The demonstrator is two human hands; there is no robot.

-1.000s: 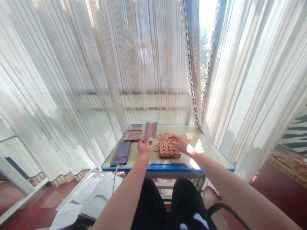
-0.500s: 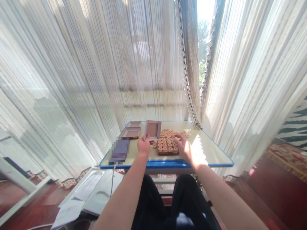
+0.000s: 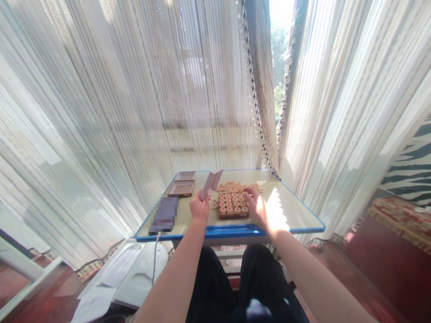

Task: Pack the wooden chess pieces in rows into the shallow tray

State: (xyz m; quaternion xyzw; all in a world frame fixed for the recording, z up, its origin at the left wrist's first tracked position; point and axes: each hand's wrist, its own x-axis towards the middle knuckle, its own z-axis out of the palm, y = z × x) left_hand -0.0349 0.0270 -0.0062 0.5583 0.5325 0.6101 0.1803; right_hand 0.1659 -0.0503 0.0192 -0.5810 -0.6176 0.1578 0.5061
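My left hand is closed on a shallow cardboard box lid, held tilted nearly edge-on above the table. Just right of it stands a small box packed with rows of round wooden pieces with red marks on their tops. At that box's right side is my right hand, fingers bent and apart by the upper right corner; whether they touch the box is hard to tell. A loose heap of similar pieces lies behind the box. Another loose piece sits on its left.
On the pale table with a blue rim, an open shallow box and another tray-like part lie back left. A blurred dark device with a cable rests at front left. Curtains hang behind the table.
The lid in my left hand has turned from showing its inside to nearly edge-on. My right hand stays by the packed box. The whole view has shifted slightly.
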